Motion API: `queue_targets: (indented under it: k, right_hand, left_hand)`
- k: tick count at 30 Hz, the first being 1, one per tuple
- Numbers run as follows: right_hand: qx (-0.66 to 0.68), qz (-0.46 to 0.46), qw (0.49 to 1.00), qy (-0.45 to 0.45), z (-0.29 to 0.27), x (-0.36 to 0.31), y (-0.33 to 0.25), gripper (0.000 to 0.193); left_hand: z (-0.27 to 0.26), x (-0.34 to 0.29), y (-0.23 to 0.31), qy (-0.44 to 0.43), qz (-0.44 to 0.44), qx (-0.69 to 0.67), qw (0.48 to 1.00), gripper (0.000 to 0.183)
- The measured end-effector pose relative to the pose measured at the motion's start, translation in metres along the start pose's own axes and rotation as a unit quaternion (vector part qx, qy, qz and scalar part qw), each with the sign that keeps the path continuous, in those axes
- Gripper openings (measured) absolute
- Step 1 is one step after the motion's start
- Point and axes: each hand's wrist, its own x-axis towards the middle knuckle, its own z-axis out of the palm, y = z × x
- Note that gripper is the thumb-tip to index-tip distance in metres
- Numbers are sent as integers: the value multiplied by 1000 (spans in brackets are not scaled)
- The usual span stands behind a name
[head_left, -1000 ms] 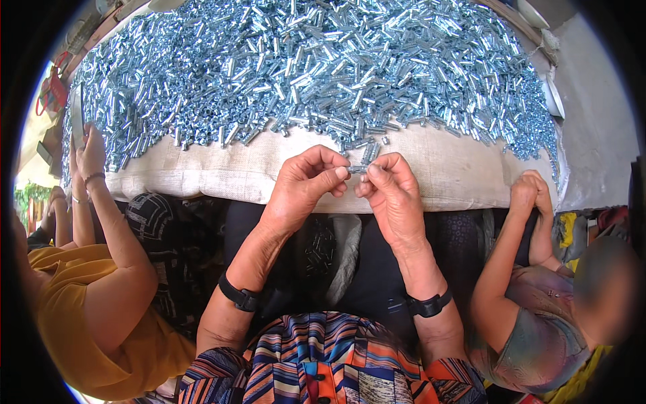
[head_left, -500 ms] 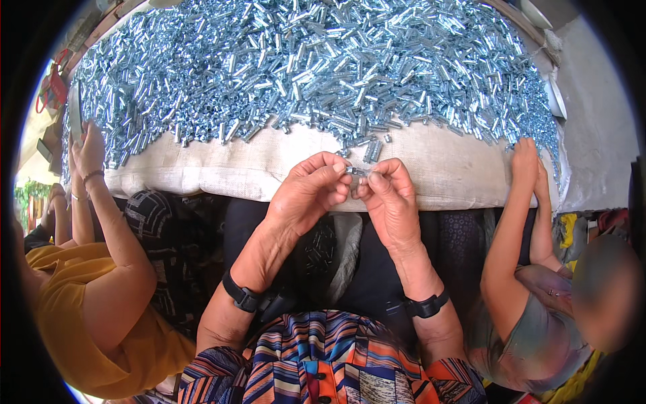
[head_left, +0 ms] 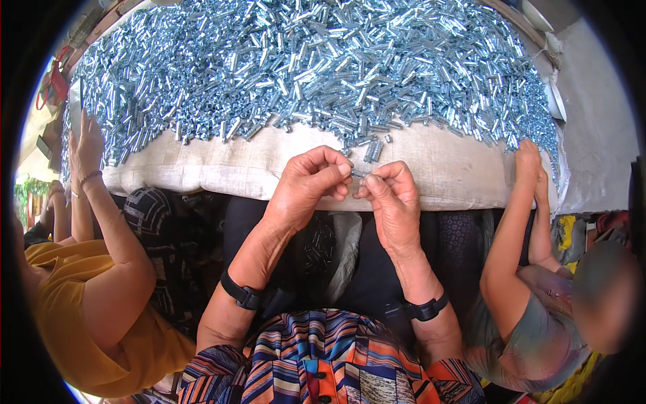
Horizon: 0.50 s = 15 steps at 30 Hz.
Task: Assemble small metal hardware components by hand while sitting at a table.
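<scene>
My left hand (head_left: 303, 188) and my right hand (head_left: 396, 205) are raised close together over the near edge of a cloth-covered table (head_left: 457, 168). Both are closed in a pinch, thumbs against forefingers. Between the fingertips shows a thin, shiny metal piece (head_left: 359, 174). It bridges the small gap from hand to hand, its ends hidden by the fingers. Just beyond my fingers lie a few short silver metal tubes (head_left: 372, 151), loose on the cloth. Behind them spreads a large heap of bluish-silver tubes and small rings (head_left: 323, 74).
At the left, a person in a mustard top (head_left: 101, 323) reaches to the heap, a flat strip (head_left: 76, 108) at that hand. A person in a grey-green top (head_left: 531, 337) works at the right edge. Below my hands, more metal pieces (head_left: 318, 249) lie in dark cloth on my lap.
My fingertips have shifted slightly, and less of the metal piece between them shows now. The left co-worker's hand has turned and opened a little near the flat strip.
</scene>
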Motion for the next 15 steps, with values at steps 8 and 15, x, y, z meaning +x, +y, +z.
queue_targets:
  k: [8,15]
  right_hand:
    - [-97,-27,995,9,-3,1,6,14]
    - [-30,77,997,5,-8,5,0,12]
  left_hand:
    - [-6,3,-4,0,10,77,997,10]
    - [-10,3,-6,-5,8,94,996,11]
